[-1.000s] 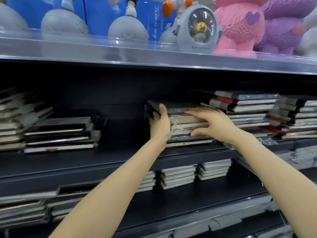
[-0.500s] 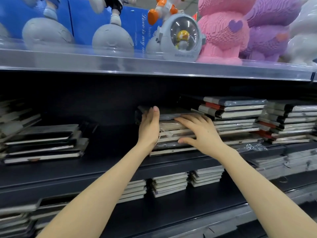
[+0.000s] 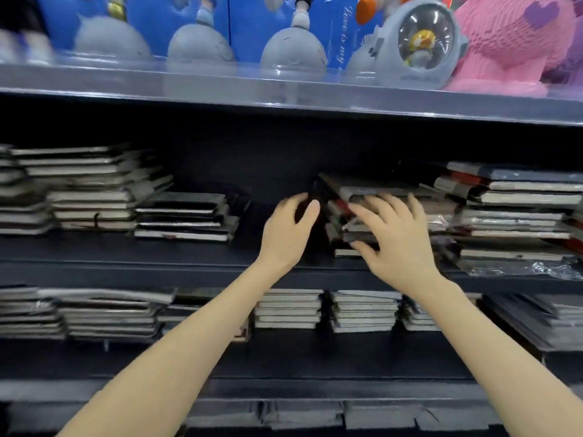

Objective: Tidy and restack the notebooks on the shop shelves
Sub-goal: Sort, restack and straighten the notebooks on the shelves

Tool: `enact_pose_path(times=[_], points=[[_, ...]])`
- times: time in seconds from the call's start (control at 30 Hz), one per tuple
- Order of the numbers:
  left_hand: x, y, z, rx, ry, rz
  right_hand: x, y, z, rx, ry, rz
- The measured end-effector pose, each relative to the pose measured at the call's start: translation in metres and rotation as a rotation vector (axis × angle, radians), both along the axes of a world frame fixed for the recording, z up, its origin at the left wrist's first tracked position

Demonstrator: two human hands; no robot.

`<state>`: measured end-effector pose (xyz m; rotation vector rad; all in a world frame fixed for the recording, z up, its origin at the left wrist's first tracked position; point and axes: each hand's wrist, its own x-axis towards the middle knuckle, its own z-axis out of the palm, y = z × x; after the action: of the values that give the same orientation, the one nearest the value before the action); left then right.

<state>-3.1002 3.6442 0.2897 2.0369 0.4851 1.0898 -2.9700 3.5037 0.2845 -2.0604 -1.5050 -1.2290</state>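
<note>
Motion blur softens the whole view, and the right hand [image 3: 397, 238] covers much of the front of the untidy stack of dark-covered, pale-edged notebooks [image 3: 356, 192], so its lower books are hard to count. This stack sits on the dark matte middle shelf [image 3: 126, 247], right of centre and near the front edge. Its top notebook is tilted and juts out to the left.

The right hand is open, with its fingers spread and straight against the page edges. The left hand [image 3: 288, 228] is cupped at the stack's left end, its fingers curved around nothing visible. Whether its thumb touches the books cannot be told.

A taller stack of notebooks with red spines [image 3: 517, 209] stands just beside it on the right, partly in glossy plastic wrap, with crinkled clear film [image 3: 549, 268] at the front edge. A low flat stack of black notebooks [image 3: 183, 216] lies well apart to the left.

On the clear-lipped top shelf stand a grey helmet-shaped toy with a glass dome [image 3: 419, 42] and a pink blocky figure [image 3: 511, 39], which is cut off at the frame. A blue box [image 3: 344, 36] reads "Love is my".
</note>
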Motion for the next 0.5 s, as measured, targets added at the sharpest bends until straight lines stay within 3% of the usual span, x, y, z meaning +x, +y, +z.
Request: enact_pose_path(times=[0.13, 0.3, 0.5], points=[[-0.068, 0.043, -0.018, 0.237, 0.163, 0.304, -0.053, 0.046, -0.015, 0.041, 0.011, 0.182], [-0.143, 0.111, -0.027, 0.457, 0.308, 0.546, -0.093, 0.109, -0.01, -0.137, 0.384, 0.234], [-0.181, 0.166, -0.028, 0.384, 0.431, 0.52, -0.112, 0.198, 0.002, -0.245, 0.65, 0.322]])
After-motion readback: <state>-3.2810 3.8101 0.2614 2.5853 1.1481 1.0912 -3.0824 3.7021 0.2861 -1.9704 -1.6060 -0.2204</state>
